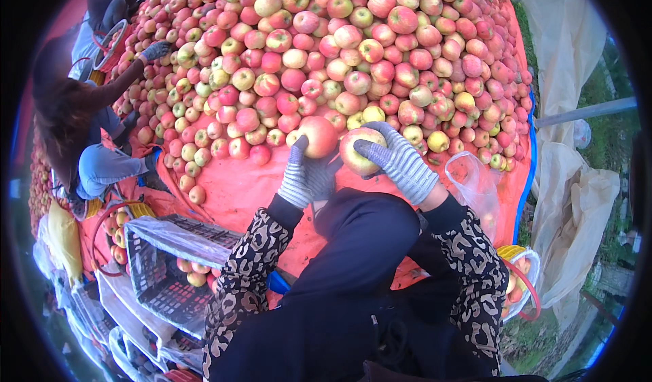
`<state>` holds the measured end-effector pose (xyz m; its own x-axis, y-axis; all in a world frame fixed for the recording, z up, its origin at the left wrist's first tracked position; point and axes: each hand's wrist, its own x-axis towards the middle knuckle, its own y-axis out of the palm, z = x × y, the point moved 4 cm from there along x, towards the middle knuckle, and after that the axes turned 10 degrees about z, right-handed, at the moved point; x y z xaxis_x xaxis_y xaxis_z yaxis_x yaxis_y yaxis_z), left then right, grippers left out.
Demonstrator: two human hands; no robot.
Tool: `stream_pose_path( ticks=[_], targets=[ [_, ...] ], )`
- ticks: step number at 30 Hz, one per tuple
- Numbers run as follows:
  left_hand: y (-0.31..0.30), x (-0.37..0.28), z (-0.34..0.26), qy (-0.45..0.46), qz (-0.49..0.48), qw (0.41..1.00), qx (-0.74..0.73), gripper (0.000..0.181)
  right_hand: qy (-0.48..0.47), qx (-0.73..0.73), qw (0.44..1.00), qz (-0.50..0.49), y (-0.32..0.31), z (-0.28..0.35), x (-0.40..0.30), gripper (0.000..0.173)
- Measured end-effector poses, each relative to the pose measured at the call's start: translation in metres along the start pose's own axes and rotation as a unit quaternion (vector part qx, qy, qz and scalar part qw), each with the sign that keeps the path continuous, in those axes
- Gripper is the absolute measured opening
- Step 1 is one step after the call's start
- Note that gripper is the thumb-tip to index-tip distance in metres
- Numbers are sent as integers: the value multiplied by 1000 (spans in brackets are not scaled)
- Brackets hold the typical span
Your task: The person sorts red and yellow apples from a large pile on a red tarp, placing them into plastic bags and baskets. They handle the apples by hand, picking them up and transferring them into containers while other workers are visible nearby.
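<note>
My left hand (311, 175), in a grey striped knit glove, grips a large red-yellow apple (318, 136) with the thumb on its near side. Close beside it, my right hand (397, 155) wears a matching glove and holds a second apple (360, 152), yellowish with a red blush. Both apples are raised above my lap, a small gap between them. Just beyond my hands lies a broad heap of loose apples (305, 61), red, pink and yellow-green. The heap rests on an orange-red tarpaulin (229, 186).
At left, a black plastic crate (168, 275) lined with clear film has several apples beside it. A basket of apples (524, 275) stands by my right elbow, near a clear plastic bag (479, 188). A co-worker (76, 102) crouches at left, one gloved hand on the heap.
</note>
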<state>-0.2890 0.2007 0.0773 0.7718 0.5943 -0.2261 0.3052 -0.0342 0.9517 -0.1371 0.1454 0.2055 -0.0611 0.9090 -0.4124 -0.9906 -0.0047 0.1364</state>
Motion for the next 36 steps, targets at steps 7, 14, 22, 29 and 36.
stream_pose_path(
  ticks=[7,14,22,29,36],
  targets=[
    [48,-110,-22,55,61,966,-247,76,-202,-363,898,149,107,51,-34,60],
    [-59,-314,-115,284,-122,950,47,67,-192,-201,959,50,18,45,-46,42],
    [-190,-473,-83,181,-529,826,62,75,-30,-97,955,-278,-150,-118,-37,37],
    [-270,-468,-54,73,-715,672,177,66,213,-343,903,-149,-117,-242,-37,62],
    [-91,-397,-143,165,-734,370,545,52,368,-468,803,-7,-49,-304,-58,78]
  ],
)
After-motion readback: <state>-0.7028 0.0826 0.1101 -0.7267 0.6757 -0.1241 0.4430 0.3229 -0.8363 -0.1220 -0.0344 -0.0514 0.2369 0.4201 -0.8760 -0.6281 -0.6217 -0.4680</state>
